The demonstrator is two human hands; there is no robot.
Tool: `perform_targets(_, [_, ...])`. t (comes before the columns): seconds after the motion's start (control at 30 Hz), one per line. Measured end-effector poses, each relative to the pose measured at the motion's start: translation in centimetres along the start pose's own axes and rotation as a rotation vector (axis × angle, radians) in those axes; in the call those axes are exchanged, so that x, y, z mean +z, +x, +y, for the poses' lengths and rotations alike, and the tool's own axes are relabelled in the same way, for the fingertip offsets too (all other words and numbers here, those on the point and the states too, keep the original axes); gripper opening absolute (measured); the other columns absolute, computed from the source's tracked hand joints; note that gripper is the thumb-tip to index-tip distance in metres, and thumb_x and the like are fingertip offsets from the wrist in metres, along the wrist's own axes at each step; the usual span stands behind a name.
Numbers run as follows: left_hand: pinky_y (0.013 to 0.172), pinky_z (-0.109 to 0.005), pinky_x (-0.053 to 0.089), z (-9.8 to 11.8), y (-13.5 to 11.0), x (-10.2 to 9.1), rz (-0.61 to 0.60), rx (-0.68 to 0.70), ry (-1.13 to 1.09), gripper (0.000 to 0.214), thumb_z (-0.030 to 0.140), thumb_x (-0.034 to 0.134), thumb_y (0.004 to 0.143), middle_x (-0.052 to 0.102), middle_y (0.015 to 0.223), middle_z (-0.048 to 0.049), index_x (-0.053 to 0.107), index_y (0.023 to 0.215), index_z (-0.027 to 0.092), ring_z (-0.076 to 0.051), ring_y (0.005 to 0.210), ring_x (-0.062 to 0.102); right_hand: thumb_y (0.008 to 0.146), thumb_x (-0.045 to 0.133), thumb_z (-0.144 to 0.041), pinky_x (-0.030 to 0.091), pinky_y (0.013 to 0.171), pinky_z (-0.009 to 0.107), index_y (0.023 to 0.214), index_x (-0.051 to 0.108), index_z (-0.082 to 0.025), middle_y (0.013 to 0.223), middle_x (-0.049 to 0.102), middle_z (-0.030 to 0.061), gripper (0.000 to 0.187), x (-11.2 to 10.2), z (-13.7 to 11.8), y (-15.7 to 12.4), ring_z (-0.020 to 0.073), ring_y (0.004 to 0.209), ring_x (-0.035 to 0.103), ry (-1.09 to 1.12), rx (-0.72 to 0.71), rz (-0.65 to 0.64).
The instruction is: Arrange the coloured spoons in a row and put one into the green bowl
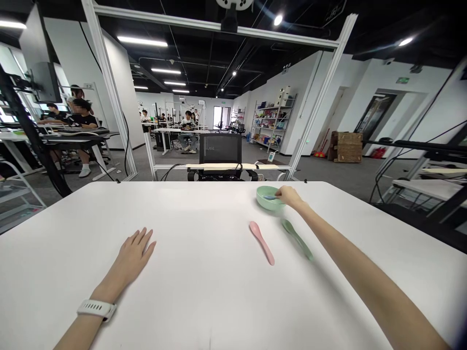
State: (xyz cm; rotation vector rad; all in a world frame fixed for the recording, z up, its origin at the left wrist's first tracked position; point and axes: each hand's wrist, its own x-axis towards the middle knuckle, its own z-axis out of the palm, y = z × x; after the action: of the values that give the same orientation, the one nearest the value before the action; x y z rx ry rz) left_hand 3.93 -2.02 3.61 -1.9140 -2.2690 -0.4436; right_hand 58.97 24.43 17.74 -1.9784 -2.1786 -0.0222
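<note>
Bowl, round, smooth mint-green — right hand at rim, left hand flat

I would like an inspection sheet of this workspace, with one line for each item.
Surface: white table, plain, looks clean.
Things at hand: green bowl with something blue inside; pink spoon and green spoon lying nearer, apart.
Clutter: nothing seen.
Hands: left hand flat on the table, white watch on its wrist; right hand at the bowl's rim, grip unclear.
Cables: black cable along the frame.
Surroundings: office chair, shelves, people seated at desks.
</note>
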Motion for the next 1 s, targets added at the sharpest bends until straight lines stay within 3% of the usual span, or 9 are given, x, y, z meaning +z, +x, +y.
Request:
perform_targets(0.13, [0.128,-0.057,0.041,-0.2,0.1,0.0,-0.014,0.002,-0.006,0.072,0.052,0.034,0.101,0.056,0.167,-0.0165,0.06,0.156,0.014,-0.036,0.159,0.048,0.093,0.062,-0.021,0.057,0.094,0.034,0.108,0.088,-0.019,0.113,0.086,0.0122,0.03,-1.0,3.3,-2.4,0.0293,0.105,0.079,0.128,0.026,0.18])
perform_targets(0.27, [0.128,-0.057,0.04,-0.3,0.2,0.3,-0.011,0.009,-0.002,0.073,0.054,0.034,0.101,0.054,0.168,-0.0167,0.059,0.157,0.014,-0.037,0.159,0.047,0.092,0.065,-0.037,0.058,0.084,0.038,0.101,0.087,-0.02,0.106,0.086,0.013,0.028,-0.1,8.6,-6.7,0.0319,0.092,0.079,0.318,0.149,0.371])
perform_targets(0.47, [0.128,-0.057,0.039,-0.3,0.2,0.4,-0.014,-0.004,-0.013,0.078,0.057,0.029,0.1,0.054,0.169,-0.0176,0.059,0.157,0.013,-0.038,0.159,0.046,0.084,0.067,-0.047,0.057,0.081,0.047,0.082,0.081,-0.027,0.09,0.085,0.0132,0.025,4.1,13.9,-12.7,0.0376,0.087,0.079,0.354,0.373,0.358])
perform_targets(0.67, [0.129,-0.057,0.038,-0.3,0.1,0.2,-0.016,-0.007,-0.012,0.078,0.057,0.029,0.1,0.054,0.169,-0.017,0.058,0.158,0.012,-0.038,0.159,0.047,0.081,0.067,-0.032,0.056,0.087,0.046,0.094,0.082,-0.025,0.106,0.085,0.0125,0.021,6.3,14.3,-13.9,0.0369,0.1,0.079,0.303,0.483,0.277])
perform_targets(0.8, [0.128,-0.058,0.039,-0.6,0.1,0.3,-0.018,0.009,-0.011,0.08,0.058,0.027,0.101,0.053,0.169,-0.019,0.057,0.158,0.01,-0.039,0.159,0.046,0.083,0.063,-0.025,0.053,0.09,0.043,0.11,0.081,-0.019,0.113,0.084,0.0141,0.033,6.6,14.0,-13.9,0.0356,0.106,0.077,0.254,0.518,0.262])
perform_targets(1.0, [0.129,-0.056,0.039,-1.1,0.3,0.7,-0.017,0.017,0.01,0.079,0.058,0.028,0.101,0.054,0.168,-0.0187,0.058,0.157,0.01,-0.038,0.159,0.047,0.086,0.063,-0.022,0.051,0.088,0.041,0.117,0.078,-0.018,0.115,0.084,0.0136,0.035,6.6,14.1,-14.2,0.0336,0.107,0.076,0.239,0.533,0.247])
